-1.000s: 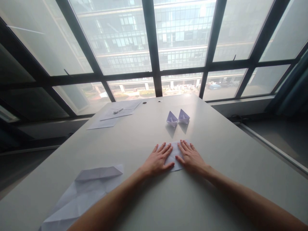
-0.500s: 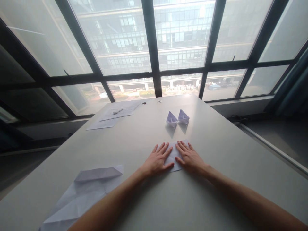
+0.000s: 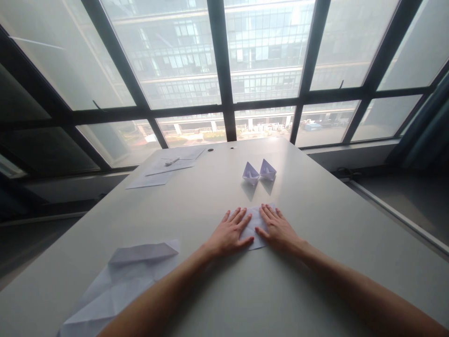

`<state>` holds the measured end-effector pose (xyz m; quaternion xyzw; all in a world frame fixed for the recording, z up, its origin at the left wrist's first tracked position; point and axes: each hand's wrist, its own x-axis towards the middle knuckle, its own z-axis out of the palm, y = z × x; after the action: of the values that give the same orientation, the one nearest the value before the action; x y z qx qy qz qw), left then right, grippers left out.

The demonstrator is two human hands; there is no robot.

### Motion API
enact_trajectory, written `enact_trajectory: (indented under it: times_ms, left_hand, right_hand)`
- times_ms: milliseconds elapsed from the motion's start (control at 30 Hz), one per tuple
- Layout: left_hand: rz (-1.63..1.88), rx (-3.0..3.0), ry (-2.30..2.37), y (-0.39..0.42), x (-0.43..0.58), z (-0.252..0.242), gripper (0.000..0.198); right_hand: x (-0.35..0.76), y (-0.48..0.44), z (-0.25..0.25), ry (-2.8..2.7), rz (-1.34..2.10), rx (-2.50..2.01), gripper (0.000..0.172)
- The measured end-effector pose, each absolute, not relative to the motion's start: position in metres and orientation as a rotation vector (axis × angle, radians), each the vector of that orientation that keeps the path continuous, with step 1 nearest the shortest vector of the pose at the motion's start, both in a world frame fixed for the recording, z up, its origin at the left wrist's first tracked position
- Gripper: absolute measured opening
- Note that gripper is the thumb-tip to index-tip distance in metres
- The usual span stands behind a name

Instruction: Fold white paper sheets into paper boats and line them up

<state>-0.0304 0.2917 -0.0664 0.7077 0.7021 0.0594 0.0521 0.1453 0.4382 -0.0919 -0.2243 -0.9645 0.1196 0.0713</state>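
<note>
left hand (image 3: 229, 232) and right hand (image 3: 279, 230): open, flat, palms down on folded paper (image 3: 253, 228), mid-table (image 3: 326, 220), slightly near. judged best: press evenly, smooth outward along crease, keep layers aligned. open room to right. 2 paper boats (image 3: 259, 172) just beyond. creased sheet (image 3: 122, 281) near left, overhanging near edge.

Bare left hand (image 3: 229, 232), bare right hand (image 3: 279, 230), long bare forearms (image 3: 164, 299)

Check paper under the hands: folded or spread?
Folded: the paper is small, angled-edged, pressed flat under left hand and right hand.
</note>
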Motion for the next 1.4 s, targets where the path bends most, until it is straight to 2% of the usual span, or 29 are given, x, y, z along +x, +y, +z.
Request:
enact_trajectory:
  times_ms: [200, 433, 667, 1000, 1133, 1300, 1400]
  left_hand:
    - [0.190, 2.153, 2.135, 0.292, -0.030, -0.067, 0.076]
    - [0.211, 2.145, 2.148, 0.291, -0.030, -0.067, 0.077]
    - [0.296, 2.179, 2.196, 0.288, -0.028, -0.063, 0.063]
    - [0.696, 2.119, 2.277, 0.289, -0.029, -0.062, 0.026]
    - [0.695, 2.161, 2.226, 0.288, -0.029, -0.062, 0.027]
    - [0.673, 2.161, 2.220, 0.288, -0.031, -0.064, 0.030]
    - [0.644, 2.178, 2.193, 0.289, -0.033, -0.066, 0.034]
  right_hand:
    - [0.147, 0.436, -0.089, -2.835, 0.385, -0.709, 0.075]
    - [0.155, 0.447, -0.087, -2.513, 0.357, -0.977, 0.067]
    - [0.158, 0.463, -0.085, -2.398, 0.543, -0.846, 0.056]
    - [0.158, 0.482, -0.084, -1.992, 1.058, -0.729, 0.050]
    - [0.161, 0.489, -0.078, -1.859, 1.254, -0.772, 0.054]
    - [0.163, 0.486, -0.067, -1.563, 1.636, -0.762, 0.041]
    - [0.163, 0.483, -0.065, -1.423, 1.728, -0.699, 0.038]
